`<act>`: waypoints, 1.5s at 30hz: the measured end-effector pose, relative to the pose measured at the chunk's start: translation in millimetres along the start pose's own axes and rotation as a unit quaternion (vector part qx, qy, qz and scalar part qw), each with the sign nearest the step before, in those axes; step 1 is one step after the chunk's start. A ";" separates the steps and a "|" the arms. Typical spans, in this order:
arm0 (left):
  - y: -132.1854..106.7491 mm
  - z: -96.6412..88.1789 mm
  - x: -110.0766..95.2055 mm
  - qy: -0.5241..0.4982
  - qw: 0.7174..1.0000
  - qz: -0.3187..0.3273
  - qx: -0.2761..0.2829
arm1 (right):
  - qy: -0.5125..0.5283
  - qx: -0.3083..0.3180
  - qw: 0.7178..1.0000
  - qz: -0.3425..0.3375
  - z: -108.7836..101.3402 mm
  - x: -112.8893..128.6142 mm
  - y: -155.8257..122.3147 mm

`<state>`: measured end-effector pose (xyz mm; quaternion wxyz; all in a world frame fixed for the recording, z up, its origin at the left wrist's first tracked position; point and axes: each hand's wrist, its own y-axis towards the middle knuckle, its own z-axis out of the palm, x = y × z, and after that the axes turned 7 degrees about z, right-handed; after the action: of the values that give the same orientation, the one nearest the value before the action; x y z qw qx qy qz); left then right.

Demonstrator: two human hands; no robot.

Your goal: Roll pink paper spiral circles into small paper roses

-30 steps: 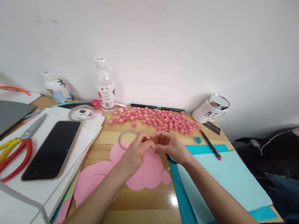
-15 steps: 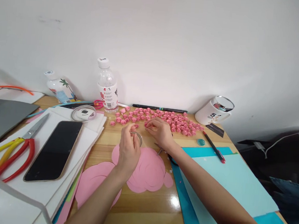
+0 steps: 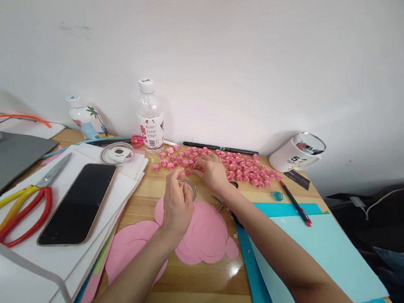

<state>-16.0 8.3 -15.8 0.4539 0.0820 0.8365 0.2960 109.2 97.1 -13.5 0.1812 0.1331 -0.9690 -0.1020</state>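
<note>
My left hand (image 3: 177,201) hovers over a clear tape ring (image 3: 189,186) and the pink paper circles (image 3: 202,233) on the wooden desk (image 3: 195,281), its fingers curled and pinched; what they pinch is too small to make out. My right hand (image 3: 210,168) reaches forward among several small pink rolled paper roses (image 3: 242,169) spread along the back of the desk, fingers bent down onto them. A thin metal tool (image 3: 219,202) lies by my right wrist.
On the left, a black phone (image 3: 78,202) and red-handled scissors (image 3: 26,203) lie on stacked white sheets. Two bottles (image 3: 151,117) stand at the wall. A black pen (image 3: 219,148), a white mug (image 3: 298,153), a red pen (image 3: 296,203) and blue paper sheets (image 3: 320,254) are at right.
Both hands were together, pinching something small above the pink paper. They parted: my right hand went forward into the roses and my left dropped over the tape ring.
</note>
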 end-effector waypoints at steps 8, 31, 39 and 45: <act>0.8 -0.2 0.4 0.008 1.000 -0.021 0.002 | 0.017 -0.021 0.999 -0.029 -7.2 -7.8 -6.4; 5.4 -5.5 1.1 0.092 0.984 -0.054 0.140 | 0.054 0.036 0.996 -0.060 -56.9 -57.3 -111.1; 7.0 -7.9 6.7 0.096 0.986 -0.041 0.134 | 0.050 0.059 0.997 -0.017 -54.9 -59.0 -125.8; 9.6 -9.8 6.2 0.140 0.966 -0.042 0.211 | 0.063 0.031 0.997 -0.013 -46.4 -56.9 -119.2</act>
<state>-28.8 14.5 -10.8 0.3163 0.0983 0.9381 0.1015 204.3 -5.6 -18.9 0.2366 0.1570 -0.9566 -0.0659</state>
